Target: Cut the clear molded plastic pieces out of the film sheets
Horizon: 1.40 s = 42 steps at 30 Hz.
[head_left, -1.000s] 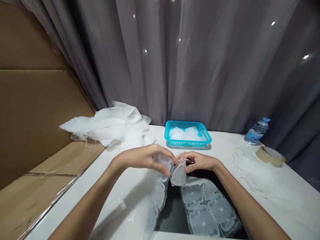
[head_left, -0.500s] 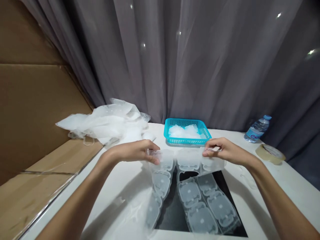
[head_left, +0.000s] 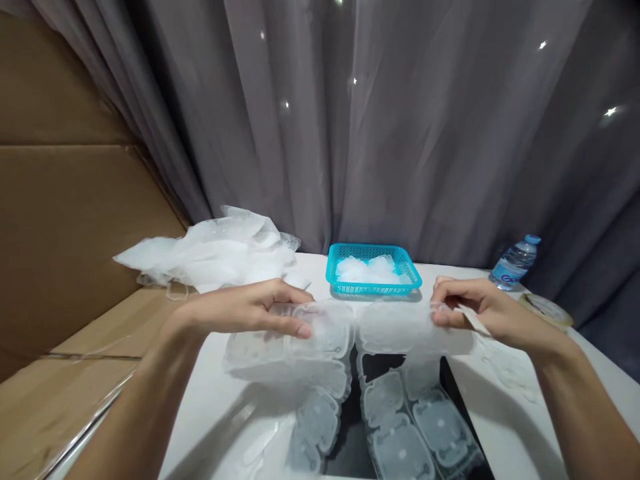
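Between my hands hangs a translucent plastic sheet [head_left: 390,327] of joined rounded-square cells, with a gap torn or cut in it. Its lower rows [head_left: 403,447] trail toward me over a black flat panel [head_left: 353,420] on the white table. My left hand [head_left: 267,310] pinches the upper left part, thumb in front, fingers partly hidden behind. At the upper right, my right hand [head_left: 463,307] is closed on the same sheet. A thin white strip [head_left: 475,320] sticks out from the right hand's fingers; what it is I cannot make out.
A blue basket [head_left: 373,289] holding white translucent pieces stands behind the sheet. To the left lies a heap of white plastic sheets [head_left: 225,253] by a cardboard box [head_left: 75,227]. At right are a water bottle [head_left: 515,263] and a tape roll [head_left: 547,310]. A grey curtain [head_left: 400,133] hangs behind.
My hands have moved apart, the left one leftward and the right one rightward. The sheet's upper part is spread wider, with more cells showing below my left hand.
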Each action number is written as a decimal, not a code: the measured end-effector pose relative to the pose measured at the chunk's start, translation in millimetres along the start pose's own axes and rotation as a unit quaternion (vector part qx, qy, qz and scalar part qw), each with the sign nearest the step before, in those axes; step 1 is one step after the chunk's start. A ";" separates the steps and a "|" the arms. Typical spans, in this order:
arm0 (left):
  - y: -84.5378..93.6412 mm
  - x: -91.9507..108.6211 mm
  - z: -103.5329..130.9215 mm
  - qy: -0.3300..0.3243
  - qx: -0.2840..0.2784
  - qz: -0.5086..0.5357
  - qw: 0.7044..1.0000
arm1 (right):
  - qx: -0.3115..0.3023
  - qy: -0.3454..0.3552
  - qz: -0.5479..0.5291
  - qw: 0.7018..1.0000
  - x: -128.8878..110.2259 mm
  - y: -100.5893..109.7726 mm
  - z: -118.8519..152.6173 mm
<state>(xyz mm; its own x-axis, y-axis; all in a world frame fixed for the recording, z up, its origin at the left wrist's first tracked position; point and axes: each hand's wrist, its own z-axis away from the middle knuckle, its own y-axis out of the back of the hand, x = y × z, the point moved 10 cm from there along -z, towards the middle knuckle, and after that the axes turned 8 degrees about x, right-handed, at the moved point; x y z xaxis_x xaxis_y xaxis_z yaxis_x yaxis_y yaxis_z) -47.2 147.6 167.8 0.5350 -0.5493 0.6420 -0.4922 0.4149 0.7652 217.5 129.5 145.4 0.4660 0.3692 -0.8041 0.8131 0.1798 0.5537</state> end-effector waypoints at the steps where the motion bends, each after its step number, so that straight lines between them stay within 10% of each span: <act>1: -7.0 2.4 0.3 -0.002 -0.026 0.009 1.000 | -0.012 0.002 0.012 1.000 0.0 -1.3 2.8; 7: -71.5 8.0 34.2 -0.169 0.049 -0.146 0.974 | -0.144 0.092 0.109 0.979 -9.0 -65.9 48.8; 12: -147.1 -14.6 87.0 -0.281 0.109 -0.247 0.921 | -0.253 0.030 0.176 0.951 36.7 -134.4 96.8; 26: -131.3 -41.4 92.9 -0.179 0.120 -0.208 0.954 | -0.254 -0.013 0.127 0.959 48.8 -129.6 104.2; 32: -92.6 -56.2 74.5 -0.139 0.148 -0.227 0.953 | -0.152 -0.031 0.100 0.983 57.9 -86.6 76.4; 36: -19.2 -54.2 19.8 -0.086 0.211 -0.223 0.948 | 0.062 0.035 0.097 0.993 42.7 -7.6 6.9; 42: 88.5 7.1 -31.3 -0.067 0.325 -0.269 0.904 | 0.268 0.099 0.084 0.955 -21.2 95.0 -53.1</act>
<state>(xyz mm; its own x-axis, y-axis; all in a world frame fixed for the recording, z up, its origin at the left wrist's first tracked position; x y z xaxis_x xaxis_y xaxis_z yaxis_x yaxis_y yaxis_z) -65.4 203.1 241.7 0.7503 -0.6459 0.1408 -0.5084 -0.4278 0.7473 266.3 187.2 226.6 0.5729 0.5272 -0.6276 0.8197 -0.3699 0.4374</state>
